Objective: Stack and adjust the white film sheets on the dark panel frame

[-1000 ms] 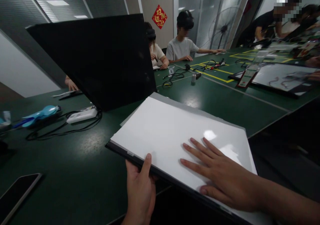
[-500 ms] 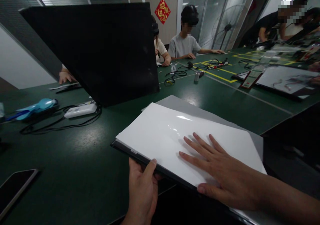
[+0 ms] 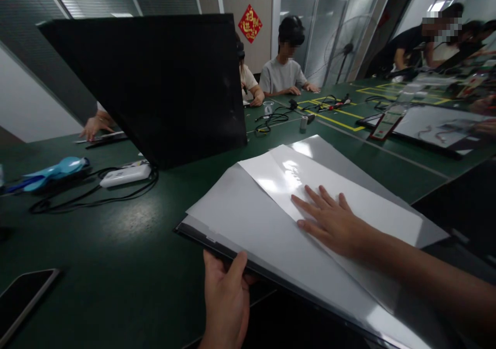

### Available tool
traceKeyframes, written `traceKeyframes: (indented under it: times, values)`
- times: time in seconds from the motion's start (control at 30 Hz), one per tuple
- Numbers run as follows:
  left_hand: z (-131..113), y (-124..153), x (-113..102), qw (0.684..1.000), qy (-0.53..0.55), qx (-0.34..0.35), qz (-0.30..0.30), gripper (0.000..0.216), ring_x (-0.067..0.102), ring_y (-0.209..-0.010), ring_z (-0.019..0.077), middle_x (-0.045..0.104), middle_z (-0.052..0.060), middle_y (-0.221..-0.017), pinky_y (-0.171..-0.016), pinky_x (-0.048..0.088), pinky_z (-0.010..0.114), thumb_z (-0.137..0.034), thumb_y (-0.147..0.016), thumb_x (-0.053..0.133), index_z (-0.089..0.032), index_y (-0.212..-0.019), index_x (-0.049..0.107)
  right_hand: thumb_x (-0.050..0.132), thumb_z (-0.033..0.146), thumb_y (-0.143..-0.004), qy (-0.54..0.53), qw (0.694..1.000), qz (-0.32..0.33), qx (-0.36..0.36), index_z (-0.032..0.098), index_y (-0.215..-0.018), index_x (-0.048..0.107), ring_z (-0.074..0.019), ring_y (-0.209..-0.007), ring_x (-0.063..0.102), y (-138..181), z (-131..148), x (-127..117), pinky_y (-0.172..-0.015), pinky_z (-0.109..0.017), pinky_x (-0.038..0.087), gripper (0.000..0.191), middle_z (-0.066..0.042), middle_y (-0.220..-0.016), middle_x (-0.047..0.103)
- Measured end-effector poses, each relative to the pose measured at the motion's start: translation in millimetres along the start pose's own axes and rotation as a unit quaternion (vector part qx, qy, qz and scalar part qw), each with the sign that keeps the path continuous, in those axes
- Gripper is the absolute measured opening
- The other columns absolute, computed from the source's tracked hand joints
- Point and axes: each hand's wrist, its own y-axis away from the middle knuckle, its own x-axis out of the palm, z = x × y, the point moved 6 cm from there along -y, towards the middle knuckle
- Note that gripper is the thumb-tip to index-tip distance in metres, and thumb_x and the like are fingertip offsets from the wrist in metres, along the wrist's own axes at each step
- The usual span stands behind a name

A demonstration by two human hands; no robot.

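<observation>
My left hand grips the near edge of a flat black-framed panel, thumb on top and fingers beneath. The panel looks like part of a screen. On it lies a pale sheet, with a glossy white sheet fanned out over it at an angle. My right hand rests flat on the glossy sheet, fingers spread. A greyer, translucent-looking sheet sticks out beyond the far side. The panel's right end is partly hidden by my right forearm.
A large black panel stands upright behind. To the left are a phone, a white box with cables and a light-blue tool. Another panel lies at right. People sit across the green table.
My right hand has slid away and to the right, carrying the glossy top sheet off the near edge and baring the sheet beneath. My left hand keeps its grip.
</observation>
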Motion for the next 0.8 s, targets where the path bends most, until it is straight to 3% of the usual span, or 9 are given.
traceKeyframes:
  times: [0.1, 0.2, 0.27, 0.33, 0.47, 0.63, 0.8]
  values:
    - [2, -2, -1, 1.000, 0.001, 0.001, -0.018, 0.069, 0.072, -0.099, 0.0180, 0.071, 0.003, -0.129, -0.076, 0.062, 0.027, -0.034, -0.078, 0.090, -0.034, -0.138, 0.055, 0.034, 0.081, -0.101, -0.013, 0.999, 0.024, -0.036, 0.047, -0.169, 0.020, -0.0491, -0.161, -0.003, 13, 10, -5, -0.121, -0.084, 0.008, 0.077, -0.004, -0.179, -0.004]
    - [2, -5, 1, 1.000, -0.003, -0.003, -0.029, 0.072, 0.072, -0.106, 0.0200, 0.069, 0.003, -0.135, -0.079, 0.062, 0.029, -0.036, -0.078, 0.091, -0.036, -0.141, 0.054, 0.054, 0.090, -0.088, -0.045, 0.988, 0.090, -0.116, 0.046, -0.170, 0.012, -0.0534, -0.160, 0.000, 31, 34, -5, -0.119, -0.087, 0.004, 0.102, -0.006, -0.179, -0.003]
    - [1, -6, 3, 1.000, -0.003, -0.003, -0.028, 0.075, 0.071, -0.109, 0.0205, 0.068, 0.003, -0.138, -0.082, 0.063, 0.030, -0.036, -0.078, 0.091, -0.037, -0.143, 0.053, 0.060, 0.094, -0.081, -0.047, 0.984, 0.102, -0.138, 0.042, -0.171, 0.009, -0.0563, -0.159, -0.002, 37, 43, -4, -0.116, -0.089, -0.001, 0.116, -0.010, -0.179, -0.002]
    - [-1, -5, 5, 1.000, 0.009, -0.007, -0.026, 0.079, 0.072, -0.109, 0.0212, 0.068, 0.004, -0.139, -0.084, 0.063, 0.031, -0.037, -0.075, 0.092, -0.038, -0.144, 0.053, 0.060, 0.094, -0.081, -0.037, 0.986, 0.094, -0.134, 0.041, -0.171, 0.009, -0.0570, -0.158, -0.003, 34, 43, -1, -0.115, -0.090, -0.004, 0.117, -0.011, -0.179, -0.001]
    - [0, -2, 4, 0.999, 0.037, -0.030, -0.022, 0.084, 0.073, -0.104, 0.0214, 0.069, 0.003, -0.140, -0.084, 0.063, 0.035, -0.040, -0.071, 0.094, -0.040, -0.145, 0.055, 0.056, 0.093, -0.084, -0.011, 0.993, 0.074, -0.089, 0.043, -0.171, 0.010, -0.0549, -0.159, 0.000, 11, 21, 3, -0.117, -0.089, -0.001, 0.110, -0.008, -0.179, 0.002]
    - [-1, 3, 1, 0.998, 0.045, -0.031, -0.009, 0.084, 0.074, -0.106, 0.0226, 0.071, 0.003, -0.136, -0.084, 0.063, 0.034, -0.031, -0.074, 0.088, -0.040, -0.149, 0.051, 0.040, 0.091, -0.092, 0.022, 0.998, 0.052, -0.006, 0.044, -0.170, 0.014, -0.0482, -0.161, -0.001, -22, -19, 0, -0.120, -0.086, 0.004, 0.095, -0.003, -0.179, 0.004]
    - [1, 4, -2, 0.999, 0.038, -0.030, -0.013, 0.079, 0.075, -0.104, 0.0225, 0.073, 0.003, -0.135, -0.087, 0.063, 0.037, -0.030, -0.078, 0.085, -0.039, -0.148, 0.052, 0.031, 0.087, -0.097, 0.030, 0.999, 0.029, 0.009, 0.039, -0.171, 0.021, -0.0475, -0.162, 0.006, -41, -45, -7, -0.120, -0.087, 0.014, 0.089, -0.005, -0.179, 0.011]
